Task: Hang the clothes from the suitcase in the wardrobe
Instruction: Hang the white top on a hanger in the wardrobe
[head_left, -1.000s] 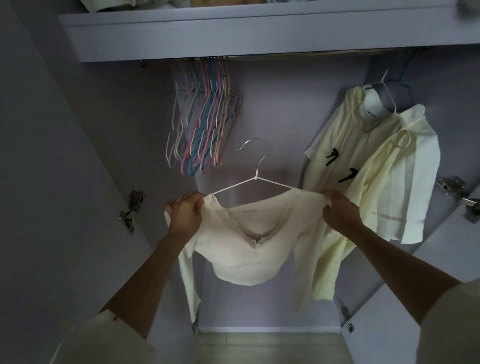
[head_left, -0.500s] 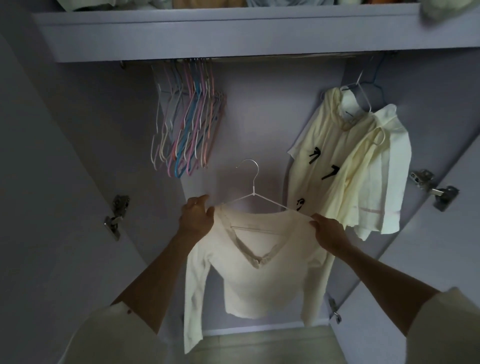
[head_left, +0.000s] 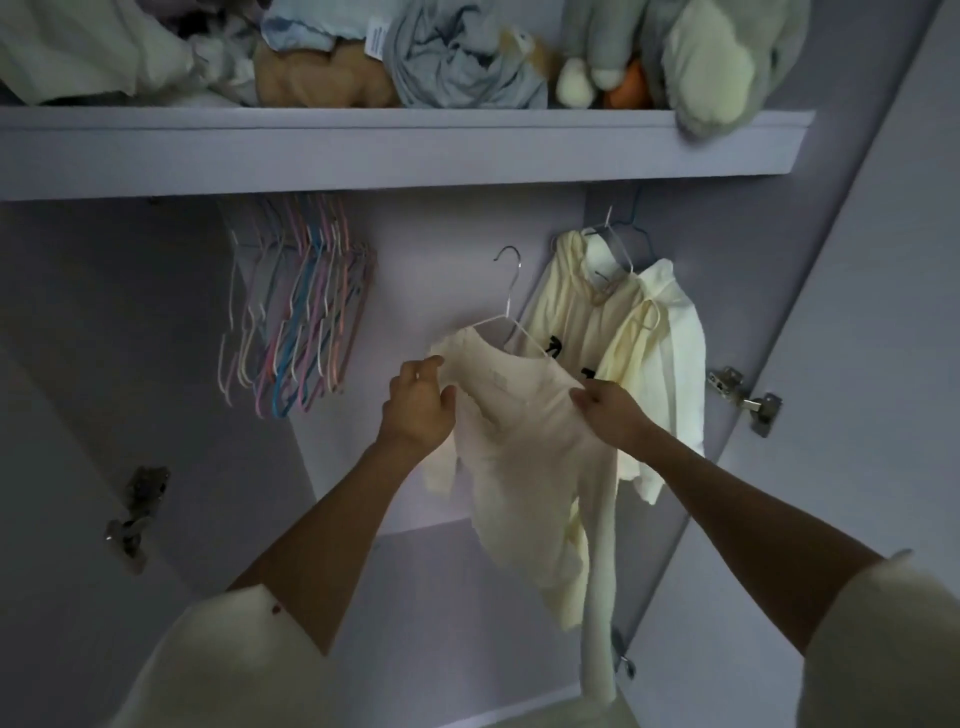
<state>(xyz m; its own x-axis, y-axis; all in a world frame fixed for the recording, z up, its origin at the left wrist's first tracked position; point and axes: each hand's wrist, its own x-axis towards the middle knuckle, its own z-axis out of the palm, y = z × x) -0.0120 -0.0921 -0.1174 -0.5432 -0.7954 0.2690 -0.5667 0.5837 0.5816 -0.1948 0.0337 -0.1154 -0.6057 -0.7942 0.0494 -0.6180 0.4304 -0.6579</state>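
wardrobe rail hidden behind shelf, shelf clutter cut off at top, hanging top's sleeve blurred

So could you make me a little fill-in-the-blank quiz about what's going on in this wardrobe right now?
1. Both hands hold a cream top that sits on a white wire ____.
2. The bunch of empty coloured hangers hangs to the ____ of the cream top.
3. The left hand and the right hand each grip the top near its ____.
4. Soft toys and bundled cloth lie on the ____ above the hanging clothes.

Missing words: hanger; left; shoulders; shelf
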